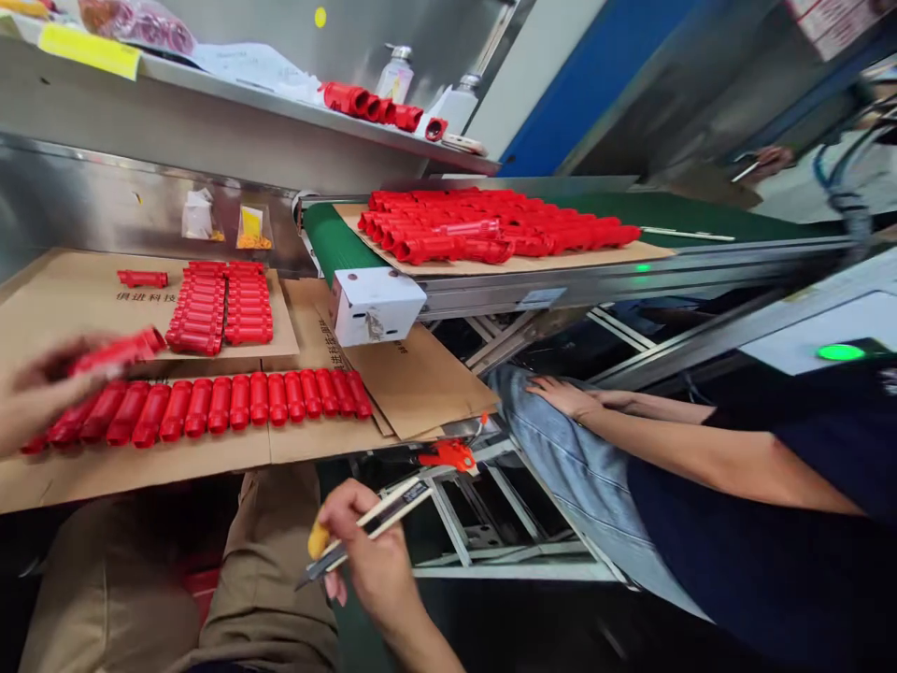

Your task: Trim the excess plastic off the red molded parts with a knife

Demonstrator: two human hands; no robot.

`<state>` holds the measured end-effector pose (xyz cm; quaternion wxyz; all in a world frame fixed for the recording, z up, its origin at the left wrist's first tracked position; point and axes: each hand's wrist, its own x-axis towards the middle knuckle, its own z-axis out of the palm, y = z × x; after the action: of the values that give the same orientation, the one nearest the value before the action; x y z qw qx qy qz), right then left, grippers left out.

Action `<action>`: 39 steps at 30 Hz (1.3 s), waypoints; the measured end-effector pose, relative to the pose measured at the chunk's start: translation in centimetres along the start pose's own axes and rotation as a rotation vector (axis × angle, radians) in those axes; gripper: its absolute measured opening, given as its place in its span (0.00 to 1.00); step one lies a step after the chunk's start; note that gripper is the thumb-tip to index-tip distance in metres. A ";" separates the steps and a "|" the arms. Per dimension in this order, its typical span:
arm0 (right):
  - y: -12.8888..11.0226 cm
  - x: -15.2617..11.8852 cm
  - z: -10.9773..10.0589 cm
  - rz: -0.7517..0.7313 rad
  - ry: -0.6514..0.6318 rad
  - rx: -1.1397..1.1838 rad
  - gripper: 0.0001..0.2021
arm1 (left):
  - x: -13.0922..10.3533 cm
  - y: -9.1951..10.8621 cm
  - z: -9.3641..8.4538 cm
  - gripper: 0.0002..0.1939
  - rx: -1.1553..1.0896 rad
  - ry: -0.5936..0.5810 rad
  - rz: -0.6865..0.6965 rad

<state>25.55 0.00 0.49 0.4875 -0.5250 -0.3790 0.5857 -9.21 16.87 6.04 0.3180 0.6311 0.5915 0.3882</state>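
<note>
My left hand point(52, 388), somewhat blurred, holds a red tubular part point(122, 351) over the left end of a row of similar red parts point(220, 404) lying on cardboard point(231, 455). Closed around a utility knife point(382, 514) is my right hand point(375, 551), above my lap and in front of the cardboard edge; the blade points down and left. One finger of that hand wears a yellow cover. Behind the row, more red parts point(200, 304) are stacked in two columns, and a single one point(143, 279) lies to their left.
A green conveyor point(729, 215) carries cardboard piled with red parts point(491, 224). A white box point(378, 304) sits at its near end. An orange tool point(448, 455) is by the table edge. Another person point(701, 467) sits at the right. A shelf point(245, 103) runs above.
</note>
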 end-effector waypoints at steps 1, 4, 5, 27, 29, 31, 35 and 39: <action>0.4 0.1 0.9 -0.012 -0.039 -0.002 0.28 | -3.6 -0.4 1.1 0.28 -0.066 -0.099 -0.035; 0.9 0.2 3.0 -0.069 -0.134 -0.074 0.23 | -13.2 -1.2 5.2 0.25 -0.338 -0.474 -0.213; 0.9 0.2 3.5 -0.074 -0.160 -0.112 0.21 | -15.5 -1.3 6.5 0.25 -0.414 -0.509 -0.273; 6.0 -1.9 5.0 -0.187 -0.108 -0.384 0.11 | -21.4 -1.8 11.4 0.14 -0.723 0.152 -0.347; 6.2 -2.1 5.4 -0.293 -0.131 -0.449 0.10 | -21.1 -1.4 12.0 0.19 -0.866 0.200 -0.449; 6.1 -2.1 5.9 -0.423 -0.181 -0.523 0.11 | -20.7 -1.1 12.5 0.20 -0.962 0.229 -0.552; 4.8 -1.9 6.0 -0.554 -0.384 -0.559 0.18 | -20.0 -0.8 12.2 0.27 -1.046 0.161 -0.686; 3.1 -1.9 4.3 -0.719 -0.376 -0.606 0.10 | -19.8 -0.9 11.0 0.32 -1.103 0.150 -0.747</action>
<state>20.72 -2.24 -1.29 0.4073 -0.3648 -0.7700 0.3289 -0.13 -2.06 -2.42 0.6650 0.1004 0.5058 0.5403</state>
